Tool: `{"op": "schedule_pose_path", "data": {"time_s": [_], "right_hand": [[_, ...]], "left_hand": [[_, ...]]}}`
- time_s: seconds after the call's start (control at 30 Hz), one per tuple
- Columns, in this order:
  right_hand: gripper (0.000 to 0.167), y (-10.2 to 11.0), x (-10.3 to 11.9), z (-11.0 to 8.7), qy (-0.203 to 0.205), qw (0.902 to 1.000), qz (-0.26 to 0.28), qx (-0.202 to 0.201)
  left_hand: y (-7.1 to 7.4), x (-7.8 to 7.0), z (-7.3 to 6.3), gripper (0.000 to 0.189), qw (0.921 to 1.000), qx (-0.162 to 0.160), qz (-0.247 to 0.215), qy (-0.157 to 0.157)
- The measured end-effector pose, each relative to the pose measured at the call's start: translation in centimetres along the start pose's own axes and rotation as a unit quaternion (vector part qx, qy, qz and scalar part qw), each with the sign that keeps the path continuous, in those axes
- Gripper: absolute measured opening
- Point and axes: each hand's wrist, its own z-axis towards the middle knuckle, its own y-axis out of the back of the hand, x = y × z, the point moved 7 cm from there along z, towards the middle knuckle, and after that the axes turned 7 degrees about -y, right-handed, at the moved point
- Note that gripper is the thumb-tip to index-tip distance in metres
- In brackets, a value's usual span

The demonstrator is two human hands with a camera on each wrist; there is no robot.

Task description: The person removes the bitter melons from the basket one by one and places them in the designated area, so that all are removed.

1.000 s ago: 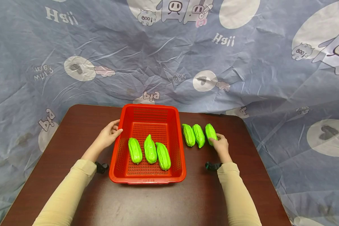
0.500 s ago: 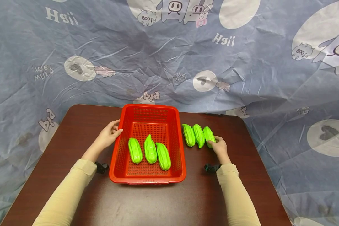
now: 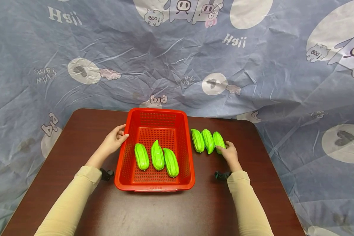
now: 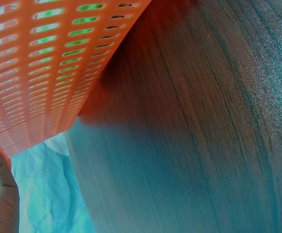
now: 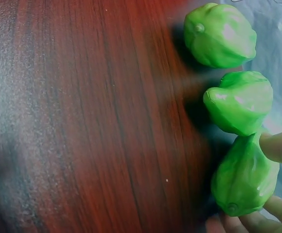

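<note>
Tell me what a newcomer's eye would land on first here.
Most likely the bright red basket on the dark table, near the head view's middle, with three green gourds lying inside. Next, perhaps, the row of three more to its right, where the right hand grips the rightmost gourd.

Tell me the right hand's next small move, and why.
Probably, the right hand should let go of the rightmost green vegetable: it is gripped, yet lies close beside the middle vegetable, in a row of three right of the red basket.
</note>
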Motion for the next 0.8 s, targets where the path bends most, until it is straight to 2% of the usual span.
{"op": "schedule_pose_path", "data": {"time_s": [0.17,0.3,0.53,0.67,0.8], "right_hand": [[0.078,0.4,0.4,-0.3,0.007,0.9997,-0.019,-0.012],[0.075,1.2,1.5,-0.7,0.028,0.9979,-0.038,-0.045],[0.069,2.2,5.8,-2.6,0.109,0.9876,-0.049,-0.102],[0.069,1.5,8.8,-4.4,0.139,0.9850,-0.048,-0.090],[0.067,0.3,11.3,-6.4,0.157,0.9855,-0.032,-0.056]], "left_hand": [[0.0,0.1,-0.1,0.061,1.0000,-0.001,-0.002,0.002],[0.1,0.1,-0.1,0.060,1.0000,-0.001,-0.003,0.002],[0.1,0.0,-0.1,0.060,1.0000,-0.002,0.003,-0.002],[0.1,-0.1,0.0,0.060,1.0000,-0.005,0.008,0.000],[0.1,-0.1,0.0,0.059,0.9999,-0.008,0.007,0.001]]}}
